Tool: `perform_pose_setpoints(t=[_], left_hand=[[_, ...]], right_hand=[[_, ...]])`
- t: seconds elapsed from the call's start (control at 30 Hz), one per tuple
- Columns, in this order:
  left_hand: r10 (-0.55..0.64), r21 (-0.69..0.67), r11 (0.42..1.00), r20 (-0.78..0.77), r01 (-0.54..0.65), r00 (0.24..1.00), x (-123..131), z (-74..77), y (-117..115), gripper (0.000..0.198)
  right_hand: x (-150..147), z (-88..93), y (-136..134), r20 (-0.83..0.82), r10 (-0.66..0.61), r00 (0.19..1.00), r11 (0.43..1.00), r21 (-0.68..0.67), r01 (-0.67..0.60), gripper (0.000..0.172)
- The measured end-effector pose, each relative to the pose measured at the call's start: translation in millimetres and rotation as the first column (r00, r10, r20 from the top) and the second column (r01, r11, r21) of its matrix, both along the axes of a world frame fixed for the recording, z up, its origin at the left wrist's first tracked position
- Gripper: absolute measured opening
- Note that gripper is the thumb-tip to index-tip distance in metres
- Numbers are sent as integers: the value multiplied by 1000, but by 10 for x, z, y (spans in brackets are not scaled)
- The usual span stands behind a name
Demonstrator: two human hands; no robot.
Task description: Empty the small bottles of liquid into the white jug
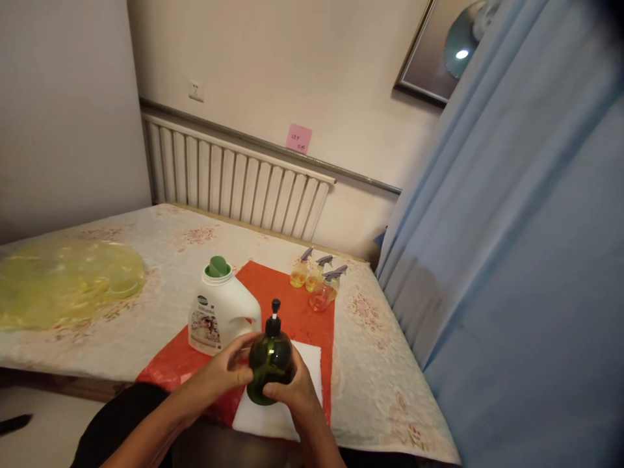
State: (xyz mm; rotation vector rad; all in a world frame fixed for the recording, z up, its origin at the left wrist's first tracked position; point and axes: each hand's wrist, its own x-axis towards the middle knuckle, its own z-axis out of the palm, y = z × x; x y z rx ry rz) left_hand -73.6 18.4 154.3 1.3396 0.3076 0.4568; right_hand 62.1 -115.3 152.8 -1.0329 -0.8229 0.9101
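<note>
Between my two hands is a dark green, round pump bottle with a black pump head, upright over a white cloth. My left hand wraps the bottle's left side, its thumb on the front. On the right side, my right hand grips it lower down, thumb across the front. Just left of the bottle stands a large white jug with a handle and a printed label. A green cap sits in its mouth. Cloth and jug rest on a red sheet.
Several small spray bottles with grey triggers, holding yellow or pink liquid, stand at the red sheet's back right. A yellow translucent plastic sheet lies left on the flowered bedding. Behind are a radiator and wall; a blue curtain hangs right.
</note>
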Motion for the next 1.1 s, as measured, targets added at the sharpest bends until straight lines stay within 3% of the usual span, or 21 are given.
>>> perform_pose_setpoints(t=[0.17, 0.3, 0.43, 0.6, 0.73, 0.87, 0.93, 1.1], left_hand=[[-50, -4, 999, 66, 50, 997, 45, -255, -102, 95], [50, 51, 997, 63, -53, 997, 147, -439, -142, 102], [117, 111, 986, 60, -123, 991, 147, -455, -186, 100], [181, 221, 959, 6, -177, 984, 99, -422, -241, 92], [275, 343, 907, -45, -243, 961, 125, -534, -254, 99], [247, 255, 939, -35, -230, 968, 141, -681, -192, 110], [227, 194, 956, -22, -219, 974, 119, -757, -128, 105], [63, 129, 991, -224, -35, 973, 55, -966, -13, 56]], right_hand=[[-9, -81, 23, 16, -2, 1000, 999, 43, 2, 89], [-36, -142, 21, 52, -48, 998, 995, 91, 43, 88], [31, -153, -4, 91, 23, 996, 999, 44, -27, 80], [163, -93, -11, 205, -37, 978, 986, -150, 68, 78], [122, -18, 6, 294, -26, 956, 977, -195, 87, 79], [157, -38, 52, 289, -60, 956, 975, -187, 118, 71], [272, -70, 101, 267, -101, 958, 974, -170, 150, 70], [698, -66, 387, 302, -239, 923, 947, -138, 290, 70]])
